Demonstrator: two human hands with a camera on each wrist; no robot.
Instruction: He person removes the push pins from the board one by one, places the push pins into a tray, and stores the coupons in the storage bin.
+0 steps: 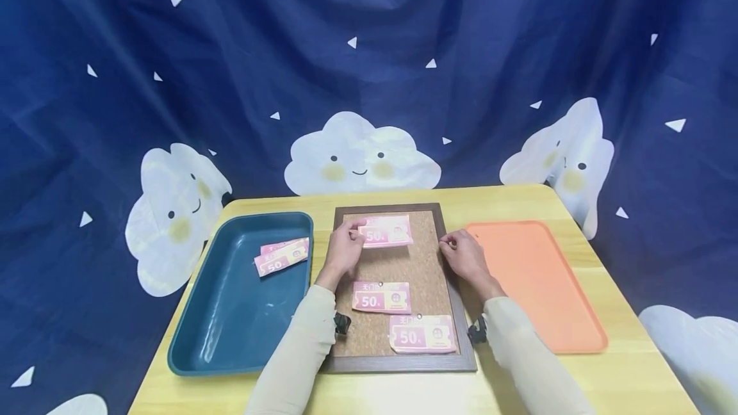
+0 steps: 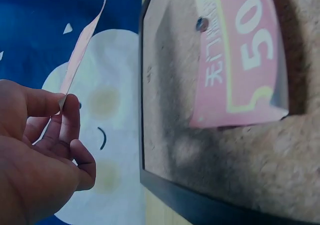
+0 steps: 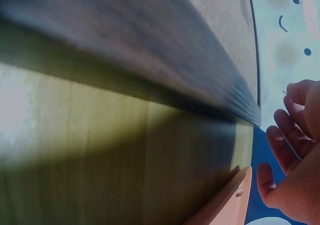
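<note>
Corkboard [image 1: 377, 268] in a dark wooden frame lies in the middle of a light wood table [image 1: 403, 394], and both hands are up at its far half. The left hand [image 1: 346, 248] has a pink coupon [image 1: 385, 232] pinched by its near end between thumb and index finger, the other fingers curled in loosely below. That coupon is over the top part of the board, and the left wrist view has it nearly edge-on, standing clear of the cork. You can read a big 50 on it from the head camera.

Right hand [image 1: 464, 255] is over by the right side of the frame, thumb and index tips pressed together on a tiny thin thing, looks like a pin [image 3: 284, 92], with the remaining fingers bent and a bit apart. Only a sliver of it pokes out, so can't say more.

Two more coupons are on the board: a middle coupon [image 1: 369, 301] and a lower coupon [image 1: 423, 338] nearer the person, shifted right. Each has a small round pin head at its top edge.

Left of the board there's a deep blue tray [image 1: 230, 319] with some overlapping coupons [image 1: 282, 259] against its right wall. Orange tray [image 1: 530, 274] sits on the right. Behind it all hangs a navy curtain [image 1: 392, 11] with smiley clouds.
</note>
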